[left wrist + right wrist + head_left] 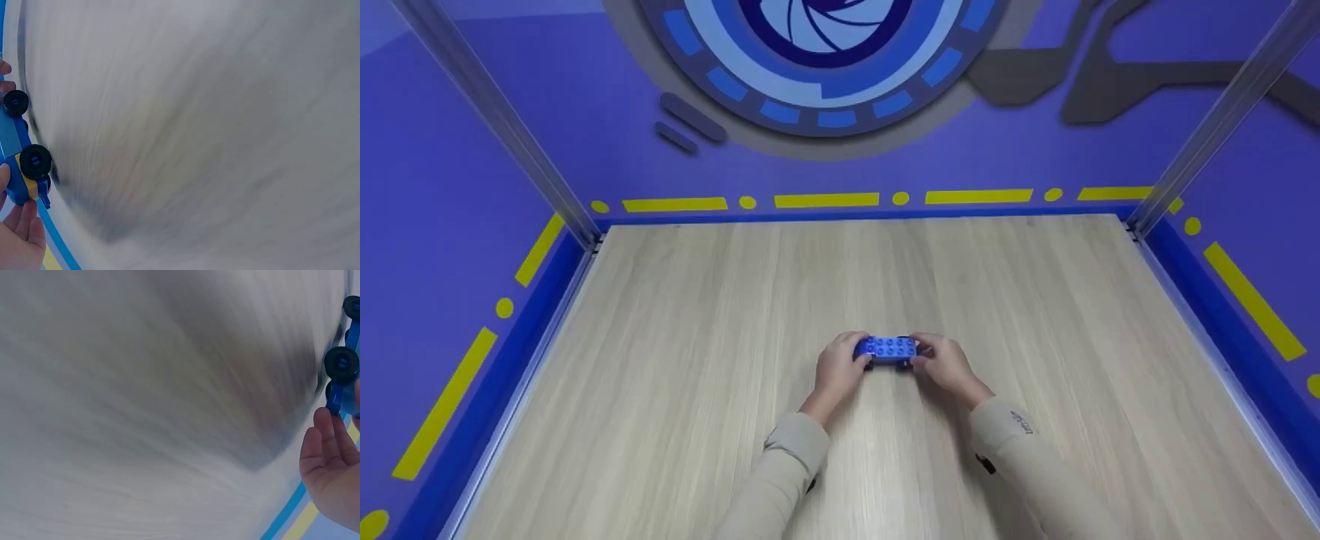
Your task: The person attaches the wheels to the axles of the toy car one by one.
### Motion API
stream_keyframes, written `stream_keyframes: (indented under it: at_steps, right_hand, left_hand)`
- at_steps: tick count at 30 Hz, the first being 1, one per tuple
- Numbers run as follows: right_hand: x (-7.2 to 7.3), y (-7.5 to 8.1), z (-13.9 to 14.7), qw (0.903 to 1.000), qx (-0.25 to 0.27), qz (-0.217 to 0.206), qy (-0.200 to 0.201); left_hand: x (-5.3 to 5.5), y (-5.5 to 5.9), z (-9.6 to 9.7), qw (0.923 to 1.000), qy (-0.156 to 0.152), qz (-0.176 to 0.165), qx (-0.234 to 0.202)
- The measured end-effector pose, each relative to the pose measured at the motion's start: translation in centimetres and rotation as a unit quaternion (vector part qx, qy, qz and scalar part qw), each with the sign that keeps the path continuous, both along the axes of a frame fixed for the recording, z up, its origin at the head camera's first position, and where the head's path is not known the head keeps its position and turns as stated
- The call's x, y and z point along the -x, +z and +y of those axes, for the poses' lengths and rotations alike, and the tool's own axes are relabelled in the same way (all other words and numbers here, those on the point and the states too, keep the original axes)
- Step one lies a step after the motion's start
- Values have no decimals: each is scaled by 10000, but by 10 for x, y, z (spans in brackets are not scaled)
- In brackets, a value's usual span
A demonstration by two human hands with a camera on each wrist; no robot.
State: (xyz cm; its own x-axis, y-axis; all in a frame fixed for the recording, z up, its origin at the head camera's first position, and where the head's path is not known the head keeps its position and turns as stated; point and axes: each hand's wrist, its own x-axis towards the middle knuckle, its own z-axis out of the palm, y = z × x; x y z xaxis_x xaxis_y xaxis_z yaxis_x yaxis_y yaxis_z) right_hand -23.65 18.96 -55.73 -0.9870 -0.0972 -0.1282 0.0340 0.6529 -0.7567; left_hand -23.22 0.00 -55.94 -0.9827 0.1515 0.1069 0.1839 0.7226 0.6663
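A small blue toy car (891, 348) with studs on top, like a building-block vehicle, is held lengthwise between both hands in the head view. My left hand (838, 367) grips its left end, fingers behind and thumb in front. At the opposite end, my right hand (948, 366) pinches the car between thumb and fingers. Black wheels (35, 161) and a yellow part (29, 179) show on the car's side in the left wrist view. The right wrist view has the right hand (334, 467) under a blue end piece (334, 399). Whether the wheels touch the table cannot be told.
A light wood-grain table (697, 315) lies under the hands. Blue printed panels (540, 82) with yellow dashes stand at the back and both sides. Metal posts (510, 127) rise at the two back corners.
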Motion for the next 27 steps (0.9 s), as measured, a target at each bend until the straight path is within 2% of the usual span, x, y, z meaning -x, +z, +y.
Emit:
stream_keyframes:
  at_steps: [6, 19, 27]
  right_hand:
    - [4, 0, 2, 9995, -95, -306, -82]
    - [4, -1, 2, 9990, -62, -417, -161]
    - [-1, 1, 2, 10000, 12, 14, -16]
  left_hand:
    - [2, 0, 2, 9999, 8, -133, -63]
    - [2, -2, 1, 9999, 37, -95, -74]
    - [1, -2, -3, 10000, -73, -45, -3]
